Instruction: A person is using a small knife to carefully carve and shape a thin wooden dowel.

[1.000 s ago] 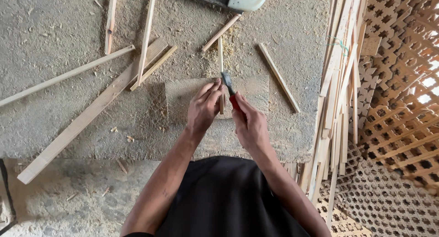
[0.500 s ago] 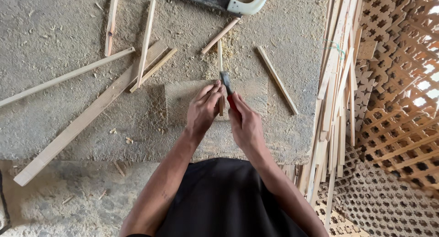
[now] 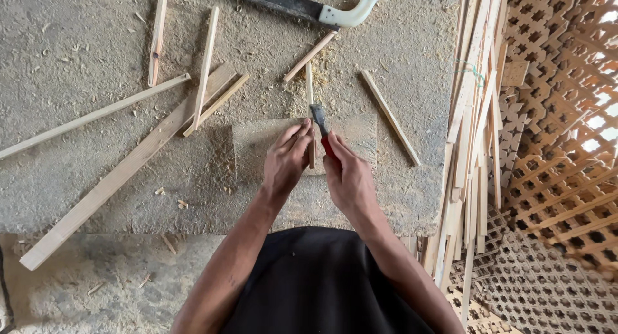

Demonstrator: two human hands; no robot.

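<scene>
My left hand [image 3: 288,159] pins a thin wooden strip [image 3: 309,92] down on a flat wooden block [image 3: 257,147] on the dusty work surface. The strip runs away from me past my fingertips. My right hand [image 3: 346,173] grips a red-handled chisel [image 3: 320,121], whose dark blade points at the strip just beyond my left fingers. Sawdust and shavings lie around the far end of the strip.
A handsaw [image 3: 302,5] with a white handle lies at the top. Several loose wooden strips and a long batten [image 3: 122,173] lie to the left. A short strip [image 3: 389,115] lies to the right. A bundle of strips [image 3: 470,128] and wooden lattice panels [image 3: 560,134] stand at the right.
The two hands and the chisel have stayed on the strip with only a slight shift. The view has tilted a little, showing more of the saw.
</scene>
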